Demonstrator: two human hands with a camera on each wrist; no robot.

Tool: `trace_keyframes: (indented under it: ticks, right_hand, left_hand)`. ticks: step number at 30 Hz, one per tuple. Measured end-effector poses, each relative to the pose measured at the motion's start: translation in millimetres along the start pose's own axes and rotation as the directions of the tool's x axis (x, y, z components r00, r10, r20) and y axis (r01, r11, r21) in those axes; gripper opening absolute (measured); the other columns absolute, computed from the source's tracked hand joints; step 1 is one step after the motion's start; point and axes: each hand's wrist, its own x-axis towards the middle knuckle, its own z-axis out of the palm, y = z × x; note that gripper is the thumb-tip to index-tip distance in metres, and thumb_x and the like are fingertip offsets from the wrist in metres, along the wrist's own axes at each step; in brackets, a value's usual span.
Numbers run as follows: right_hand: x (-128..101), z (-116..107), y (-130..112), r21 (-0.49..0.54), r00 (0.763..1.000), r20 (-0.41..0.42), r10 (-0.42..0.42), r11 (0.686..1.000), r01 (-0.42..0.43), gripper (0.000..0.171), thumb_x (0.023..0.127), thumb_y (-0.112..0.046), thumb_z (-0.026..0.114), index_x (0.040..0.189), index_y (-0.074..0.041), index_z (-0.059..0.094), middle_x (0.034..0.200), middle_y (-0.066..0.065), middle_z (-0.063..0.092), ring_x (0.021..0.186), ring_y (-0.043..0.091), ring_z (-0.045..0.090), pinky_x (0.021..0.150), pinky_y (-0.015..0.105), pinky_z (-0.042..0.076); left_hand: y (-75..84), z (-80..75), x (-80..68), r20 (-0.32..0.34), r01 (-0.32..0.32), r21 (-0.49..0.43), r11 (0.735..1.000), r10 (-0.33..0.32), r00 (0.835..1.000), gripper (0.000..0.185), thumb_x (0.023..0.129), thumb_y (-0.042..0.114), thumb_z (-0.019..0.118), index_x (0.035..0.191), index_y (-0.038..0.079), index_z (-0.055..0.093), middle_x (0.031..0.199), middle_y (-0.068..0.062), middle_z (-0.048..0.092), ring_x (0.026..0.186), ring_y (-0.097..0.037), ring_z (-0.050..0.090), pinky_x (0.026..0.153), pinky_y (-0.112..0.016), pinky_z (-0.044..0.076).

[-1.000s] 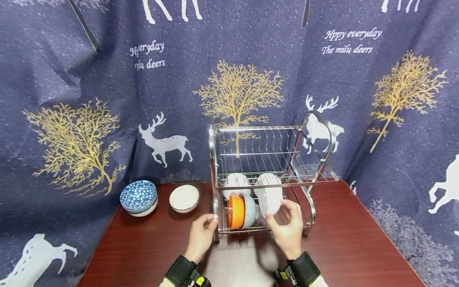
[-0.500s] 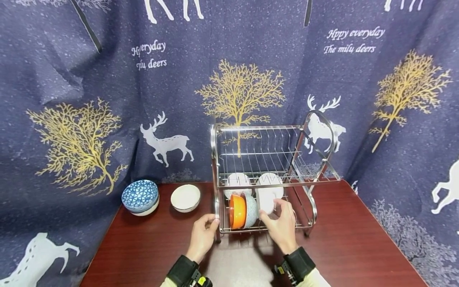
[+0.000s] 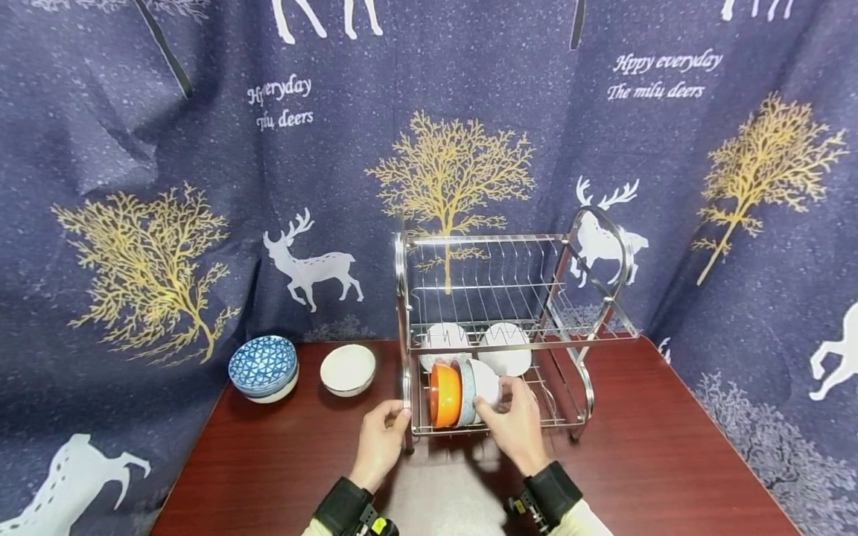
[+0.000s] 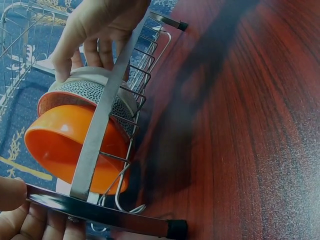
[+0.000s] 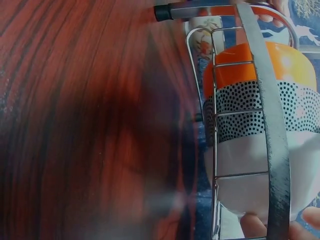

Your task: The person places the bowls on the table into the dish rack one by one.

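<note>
While the left hand point(image 3: 377, 441) grips the steel dish rack's point(image 3: 567, 346) corner post, the right hand point(image 3: 516, 424) pinches the glazed white ceramic bowl point(image 3: 485, 383) by its rim; it looks rigid, slippery and breakable, best held at the rim.

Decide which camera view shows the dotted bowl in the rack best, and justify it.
The right wrist view: the dotted bowl fills the frame's right side, its black dots sharp between the orange bowl and a white bowl. The left wrist view shows it partly behind a rack bar. The head view shows only a small sliver.
</note>
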Motion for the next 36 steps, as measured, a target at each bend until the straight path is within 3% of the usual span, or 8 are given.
trace_keyframes:
  ticks: [12,25,36]
  right_hand:
    - [-0.2,-2.5,0.2,-0.141,0.999,0.025,-0.031,0.989,0.034,0.041,0.077,-0.036,0.076,0.105,-0.011,0.059,0.087,0.0,0.059,0.078,0.017,0.053,0.072,0.036,0.045]
    - [-0.9,-1.8,0.7,-0.15,0.999,0.016,-0.051,0.987,0.053,0.044,0.078,-0.039,0.076,0.105,-0.01,0.059,0.091,0.002,0.06,0.083,0.019,0.054,0.074,0.038,0.044]
    - [-1.3,-2.7,0.6,-0.082,0.996,-0.025,-0.091,0.993,0.089,0.053,0.079,-0.034,0.076,0.116,-0.002,0.056,0.111,0.012,0.058,0.099,0.026,0.053,0.086,0.043,0.042]
  left_hand:
    - [-0.3,-0.1,0.1,-0.001,0.001,0.02,1.0,-0.001,1.0,0.01,0.09,0.007,0.064,0.098,0.002,0.068,0.086,-0.004,0.066,0.079,-0.016,0.063,0.071,-0.026,0.051]
    - [-0.3,-0.4,0.6,0.003,0.014,0.01,1.0,-0.014,1.0,0.008,0.09,0.006,0.064,0.096,0.002,0.068,0.085,-0.005,0.065,0.081,-0.017,0.063,0.071,-0.026,0.051]
    - [-2.3,-1.0,0.8,0.008,0.022,-0.001,1.0,-0.022,1.0,0.011,0.09,0.008,0.064,0.098,0.002,0.068,0.088,-0.007,0.067,0.083,-0.019,0.064,0.072,-0.027,0.052]
